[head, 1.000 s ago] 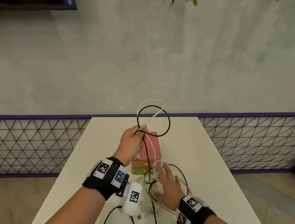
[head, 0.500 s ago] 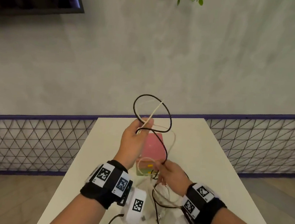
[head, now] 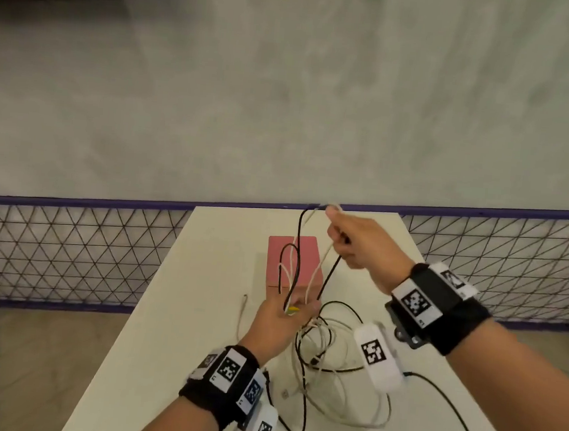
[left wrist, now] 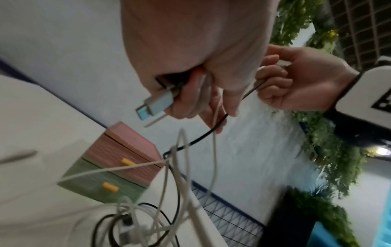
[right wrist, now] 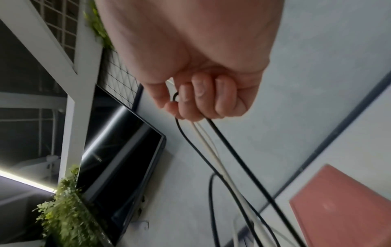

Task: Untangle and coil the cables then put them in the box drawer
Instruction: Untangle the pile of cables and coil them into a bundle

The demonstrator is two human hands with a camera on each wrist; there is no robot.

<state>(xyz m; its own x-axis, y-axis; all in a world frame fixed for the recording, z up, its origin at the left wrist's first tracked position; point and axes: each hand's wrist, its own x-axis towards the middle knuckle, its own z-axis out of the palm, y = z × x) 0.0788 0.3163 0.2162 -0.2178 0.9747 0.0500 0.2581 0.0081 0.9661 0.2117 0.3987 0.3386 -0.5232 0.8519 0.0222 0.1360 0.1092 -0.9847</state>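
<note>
— Which way do the cables run?

— Mostly up and down. The black cable (head: 329, 274) and the white cable (head: 316, 273) stretch steeply from the left hand (head: 280, 321), low over the table (head: 200, 294), to the right hand (head: 360, 242) held higher and farther back. The slack lies in a loose tangle (head: 325, 356) on the tabletop, just in front of the box (head: 293, 260).

— Are both hands gripping?

— Yes. The right hand is a fist curled round black and white strands; the left fingers pinch both cables.

— Anything only the wrist cameras show?

— The left one shows a flat metal plug (left wrist: 156, 103) poking out under the left fingers, and the box front: a pink drawer above a green one, each with a small yellow knob. From above it's just a smooth pink lid.
</note>
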